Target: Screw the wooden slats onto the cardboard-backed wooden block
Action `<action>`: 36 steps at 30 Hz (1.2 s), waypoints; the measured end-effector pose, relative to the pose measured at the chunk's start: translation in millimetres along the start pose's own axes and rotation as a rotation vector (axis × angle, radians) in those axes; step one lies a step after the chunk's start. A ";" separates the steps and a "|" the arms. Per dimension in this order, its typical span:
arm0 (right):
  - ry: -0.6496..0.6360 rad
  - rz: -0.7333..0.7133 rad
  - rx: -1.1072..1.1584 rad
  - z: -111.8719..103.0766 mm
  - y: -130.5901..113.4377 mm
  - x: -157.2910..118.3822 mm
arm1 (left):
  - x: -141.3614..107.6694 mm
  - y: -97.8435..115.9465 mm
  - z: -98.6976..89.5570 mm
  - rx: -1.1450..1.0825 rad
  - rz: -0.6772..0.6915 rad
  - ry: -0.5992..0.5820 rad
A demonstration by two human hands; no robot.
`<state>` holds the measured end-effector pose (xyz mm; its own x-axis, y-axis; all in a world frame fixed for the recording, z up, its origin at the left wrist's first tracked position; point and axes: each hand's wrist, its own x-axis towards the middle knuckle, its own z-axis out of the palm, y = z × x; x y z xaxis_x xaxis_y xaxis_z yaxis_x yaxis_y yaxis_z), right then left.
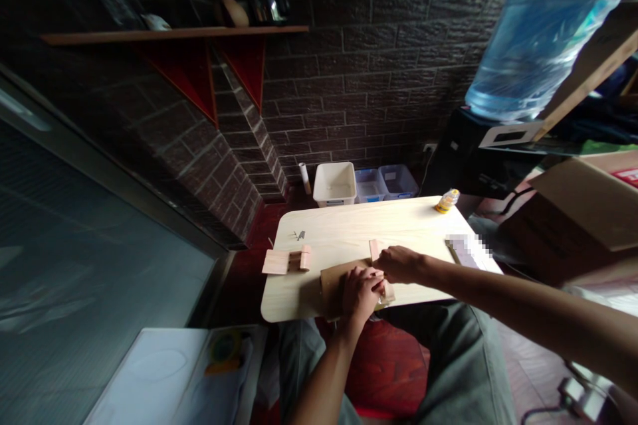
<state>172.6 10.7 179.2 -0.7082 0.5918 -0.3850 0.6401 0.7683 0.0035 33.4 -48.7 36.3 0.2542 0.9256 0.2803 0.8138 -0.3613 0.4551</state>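
On the light wooden table lies a brown board or cardboard sheet near the front edge. My left hand rests on its right part, fingers bent round something pale too small to make out. Just above and to the right, my right hand is closed beside a small wooden piece; what its fingers hold is hidden. Another piece of wood shows under the hands at the table's front. A joined set of wooden pieces lies at the table's left side.
A small bottle with yellow stands at the table's back right corner, with a flat object nearer the right edge. Beyond the table are a white bin and blue bins. A cardboard box is at the right.
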 end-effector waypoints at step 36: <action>-0.115 0.230 0.191 -19.7 -10.1 -2.9 | -0.5 -0.4 1.3 -0.016 -0.006 -0.047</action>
<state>162.4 6.1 198.5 -0.5070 0.7052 -0.4956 0.8316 0.5514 -0.0663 33.6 -48.8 34.8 0.2736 0.9320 0.2379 0.8071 -0.3570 0.4702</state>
